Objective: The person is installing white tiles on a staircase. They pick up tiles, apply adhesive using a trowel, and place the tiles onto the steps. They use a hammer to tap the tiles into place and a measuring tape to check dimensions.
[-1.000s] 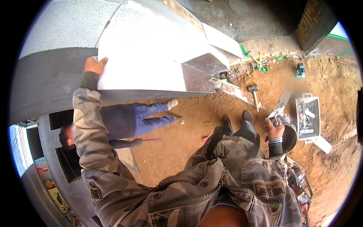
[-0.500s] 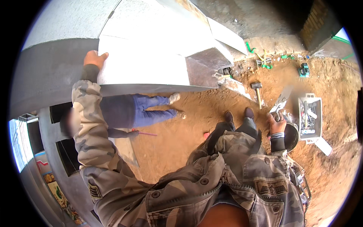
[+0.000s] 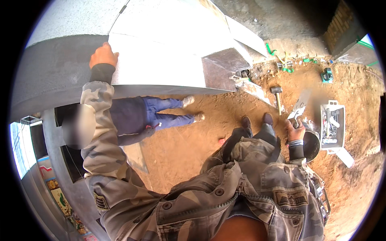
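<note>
My left hand (image 3: 103, 56) reaches up to the wall, its fingers touching the border between a large white panel (image 3: 161, 60) and the grey wall surface (image 3: 64, 64). A fingertip lies close to the lower end of a dark seam (image 3: 117, 18); the thumb stands apart. Low at my right side, my right hand (image 3: 295, 129) is wrapped round the handle of a trowel (image 3: 300, 103). Its flat blade points away from me and carries whitish smears. Just beside that hand stands a black bucket (image 3: 312, 145).
A co-worker in blue jeans (image 3: 167, 107) stands at the left, partly behind my left arm. On the dirt ground lie a mallet (image 3: 276, 95), a teal power tool (image 3: 327, 75) and green straps (image 3: 288, 70). A pale bin (image 3: 342, 132) holds assorted tools.
My left hand has slid up the panel border toward the seam. The co-worker's arm has drawn in, and the thin pink stick has gone from view. My right hand keeps the trowel.
</note>
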Tool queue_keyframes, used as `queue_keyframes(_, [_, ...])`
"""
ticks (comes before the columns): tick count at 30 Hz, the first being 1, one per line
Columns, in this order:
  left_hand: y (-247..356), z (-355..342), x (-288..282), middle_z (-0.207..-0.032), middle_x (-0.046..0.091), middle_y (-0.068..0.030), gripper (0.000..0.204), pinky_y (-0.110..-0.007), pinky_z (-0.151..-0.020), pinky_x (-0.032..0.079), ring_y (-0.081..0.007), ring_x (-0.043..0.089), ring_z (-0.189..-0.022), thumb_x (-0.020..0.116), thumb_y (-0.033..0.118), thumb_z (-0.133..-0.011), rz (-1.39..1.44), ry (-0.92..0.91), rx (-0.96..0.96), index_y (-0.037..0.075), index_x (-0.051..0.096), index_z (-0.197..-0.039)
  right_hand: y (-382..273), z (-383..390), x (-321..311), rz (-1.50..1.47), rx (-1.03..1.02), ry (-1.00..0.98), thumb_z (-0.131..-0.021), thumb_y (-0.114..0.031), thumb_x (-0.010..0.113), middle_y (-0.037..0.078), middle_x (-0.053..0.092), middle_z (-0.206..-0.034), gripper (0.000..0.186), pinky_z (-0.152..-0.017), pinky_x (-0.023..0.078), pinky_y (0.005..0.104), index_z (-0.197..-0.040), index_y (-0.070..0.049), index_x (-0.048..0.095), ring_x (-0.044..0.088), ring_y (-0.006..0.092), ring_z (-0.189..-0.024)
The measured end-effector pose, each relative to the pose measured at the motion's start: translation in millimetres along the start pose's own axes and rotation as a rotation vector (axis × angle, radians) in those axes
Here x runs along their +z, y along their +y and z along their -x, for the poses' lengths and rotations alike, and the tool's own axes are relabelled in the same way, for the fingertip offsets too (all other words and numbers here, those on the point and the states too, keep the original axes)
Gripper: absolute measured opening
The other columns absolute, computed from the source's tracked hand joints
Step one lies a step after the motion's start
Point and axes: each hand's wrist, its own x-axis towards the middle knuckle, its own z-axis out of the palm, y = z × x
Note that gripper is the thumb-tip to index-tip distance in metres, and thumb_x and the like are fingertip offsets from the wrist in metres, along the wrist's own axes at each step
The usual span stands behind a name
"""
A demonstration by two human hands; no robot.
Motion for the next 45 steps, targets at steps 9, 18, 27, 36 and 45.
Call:
queue_keyframes(9, [-25, 17, 6, -0.105, 0.064, -0.0064, 0.031, -0.045, -0.085, 0.05, -0.0272, 0.057, -0.111, 0.076, 0.029, -0.079, -0.193, 0.258, 0.262, 0.012, 0.069, -0.104, 14, -2, 9, 0.045, -0.052, -0.016, -0.082, -0.021, 0.08, -0.001, 0.06, -0.059, 0.024, -0.043, 0.04, 0.0226, -0.08, -0.005, 0.063, 0.055, 0.0074, -0.047])
queue_keyframes(18, [-77, 38, 15, -0.116, 0.064, -0.0049, 0.022, -0.045, -0.097, 0.043, -0.0237, 0.055, -0.115, 0.067, 0.021, -0.086, -0.029, 0.276, 0.634, 0.012, 0.069, -0.106, 35, -3, 17, 0.078, -0.038, -0.017, -0.084, -0.019, 0.079, -0.002, 0.058, -0.06, 0.025, -0.044, 0.04, 0.0233, -0.087, -0.001, 0.063, 0.054, 0.0073, -0.047])
queue_keyframes(27, [-106, 79, -12, -0.143, 0.053, -0.0036, 0.07, -0.048, -0.117, 0.027, -0.0204, 0.043, -0.137, 0.078, 0.041, -0.074, -0.122, 0.164, 0.714, 0.013, 0.057, -0.134, 40, -11, 23, 0.061, -0.077, -0.053, -0.085, -0.017, 0.078, -0.002, 0.058, -0.063, 0.022, -0.045, 0.04, 0.0239, -0.088, -0.001, 0.063, 0.052, 0.0071, -0.049])
queue_keyframes(36, [-103, 79, -8, -0.144, 0.052, -0.0025, 0.067, -0.047, -0.115, 0.029, -0.0191, 0.043, -0.137, 0.078, 0.032, -0.075, -0.122, 0.143, 0.665, 0.013, 0.056, -0.135, 27, -15, 41, 0.023, -0.035, -0.114, -0.085, -0.013, 0.076, -0.002, 0.059, -0.066, 0.02, -0.046, 0.04, 0.0238, -0.09, 0.001, 0.064, 0.05, 0.0058, -0.051])
queue_keyframes(45, [-101, 71, -5, -0.143, 0.053, -0.0012, 0.067, -0.047, -0.114, 0.031, -0.0192, 0.044, -0.136, 0.081, 0.028, -0.072, -0.079, 0.127, 0.665, 0.012, 0.058, -0.133, 40, -33, 53, 0.032, 0.04, -0.191, -0.082, -0.017, 0.079, 0.0, 0.061, -0.073, 0.028, -0.054, 0.042, 0.0247, -0.093, 0.004, 0.064, 0.05, 0.0066, -0.062])
